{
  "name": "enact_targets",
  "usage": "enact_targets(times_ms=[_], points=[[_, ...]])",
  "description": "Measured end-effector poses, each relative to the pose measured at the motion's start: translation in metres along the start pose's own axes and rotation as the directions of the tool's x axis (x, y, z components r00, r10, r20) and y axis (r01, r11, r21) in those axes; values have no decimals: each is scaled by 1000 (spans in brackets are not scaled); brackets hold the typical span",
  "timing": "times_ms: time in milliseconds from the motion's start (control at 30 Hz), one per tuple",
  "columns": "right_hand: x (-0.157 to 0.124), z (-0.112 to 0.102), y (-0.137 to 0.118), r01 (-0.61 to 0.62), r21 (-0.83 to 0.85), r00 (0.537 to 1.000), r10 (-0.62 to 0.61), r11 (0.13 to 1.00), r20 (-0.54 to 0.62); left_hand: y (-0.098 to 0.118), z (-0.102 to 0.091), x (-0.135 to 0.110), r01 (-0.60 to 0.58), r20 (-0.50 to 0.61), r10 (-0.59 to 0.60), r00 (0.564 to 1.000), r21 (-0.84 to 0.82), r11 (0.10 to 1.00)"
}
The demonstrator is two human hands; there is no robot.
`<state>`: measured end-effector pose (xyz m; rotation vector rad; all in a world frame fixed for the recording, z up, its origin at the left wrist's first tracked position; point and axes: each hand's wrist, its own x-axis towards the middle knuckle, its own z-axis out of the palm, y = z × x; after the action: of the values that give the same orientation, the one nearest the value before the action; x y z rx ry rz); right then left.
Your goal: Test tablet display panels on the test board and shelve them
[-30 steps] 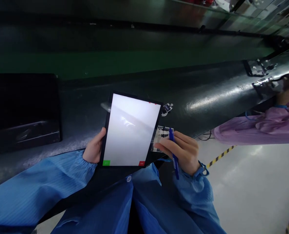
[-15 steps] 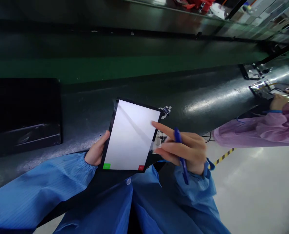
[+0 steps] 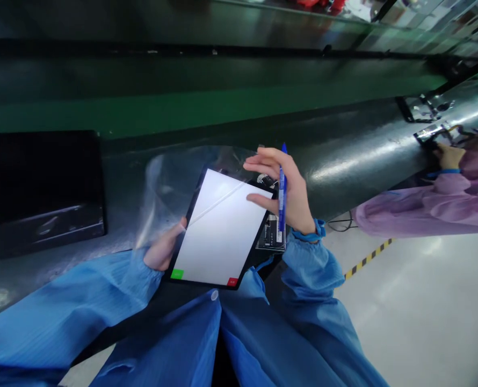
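Note:
My left hand (image 3: 164, 248) grips the left edge of a tablet (image 3: 221, 231) with a lit white screen, a green button and a red button at its bottom corners. My right hand (image 3: 281, 188) is raised above the tablet's top right corner. It holds a blue pen (image 3: 281, 193) upright and pinches a clear plastic film (image 3: 174, 183) that lifts off the screen and billows to the upper left. A small circuit board (image 3: 272, 236) lies just right of the tablet, under my right wrist.
A dark glossy workbench (image 3: 343, 156) runs across the view, with a green strip behind it. A black tray (image 3: 45, 185) sits at the left. A co-worker's pink sleeve (image 3: 424, 209) and hand (image 3: 450, 157) reach onto the bench at the right. Grey floor with striped tape (image 3: 368, 258) lies below.
My right hand rose from beside the tablet's right edge to above its top corner, pulling the clear film up off the screen. The pen turned upright. The left hand kept its hold.

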<state>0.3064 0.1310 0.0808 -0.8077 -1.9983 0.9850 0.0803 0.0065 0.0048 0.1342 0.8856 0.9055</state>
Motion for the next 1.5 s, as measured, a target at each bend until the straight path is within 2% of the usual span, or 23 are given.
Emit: enact_targets(times_ms=[100,267,433,567,667,833,967,1233,1500], points=[[-4,-4,20,-8,-19,997,9,1000,78,3,9,-3,32,-35,-34,999,-60,998],[18,7,41,-42,99,999,41,994,9,18,35,-15,81,-248,-113,962,-136,987],[41,20,58,-36,255,999,40,966,-8,34,55,-30,106,-246,-155,957,-201,974],[47,26,71,-129,303,989,143,944,-27,38,65,-34,47,-249,-105,963,-229,972],[47,28,78,-170,315,981,189,934,-32,37,66,-33,25,-222,-76,972,-225,974],[44,32,86,-221,330,972,236,918,-3,33,58,-30,75,-58,-92,994,-249,965],[43,33,88,-276,303,960,278,912,39,33,57,-30,115,-67,-136,988,-251,961],[42,33,86,-297,291,954,291,909,65,37,61,-31,94,-141,-131,981,-241,966],[40,33,89,-294,334,956,279,896,92,38,59,-31,94,-141,-132,981,-248,964]])
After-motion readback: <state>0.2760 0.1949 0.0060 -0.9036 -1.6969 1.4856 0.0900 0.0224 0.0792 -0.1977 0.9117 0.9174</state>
